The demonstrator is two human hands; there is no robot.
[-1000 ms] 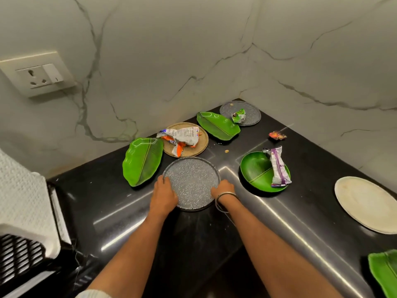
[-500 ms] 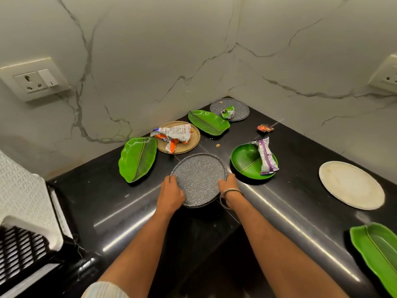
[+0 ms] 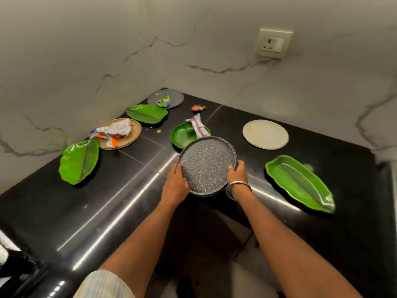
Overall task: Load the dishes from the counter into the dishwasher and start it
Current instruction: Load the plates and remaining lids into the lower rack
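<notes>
A grey speckled round plate [image 3: 207,163] is lifted off the black counter [image 3: 120,181] and tilted toward me. My left hand [image 3: 175,186] grips its left rim and my right hand [image 3: 237,176], with a bangle at the wrist, grips its right rim. Behind it sits a round green plate [image 3: 182,136] with a purple wrapper [image 3: 199,126] on it. A white plate [image 3: 265,134] lies at the right, and a long green leaf-shaped plate [image 3: 300,182] lies nearer on the right. No dishwasher is in view.
Along the left wall lie a green leaf plate [image 3: 79,161], a tan plate [image 3: 131,136] with crumpled wrappers [image 3: 111,132], another leaf plate [image 3: 147,112] and a grey plate [image 3: 174,98] in the corner. A small red wrapper [image 3: 198,107] lies loose. A wall socket [image 3: 272,44] is at the upper right.
Both hands have raised the grey speckled plate off the counter and carried it to the right, tilting it. My view has swung right, so the right-hand leaf plate shows in full.
</notes>
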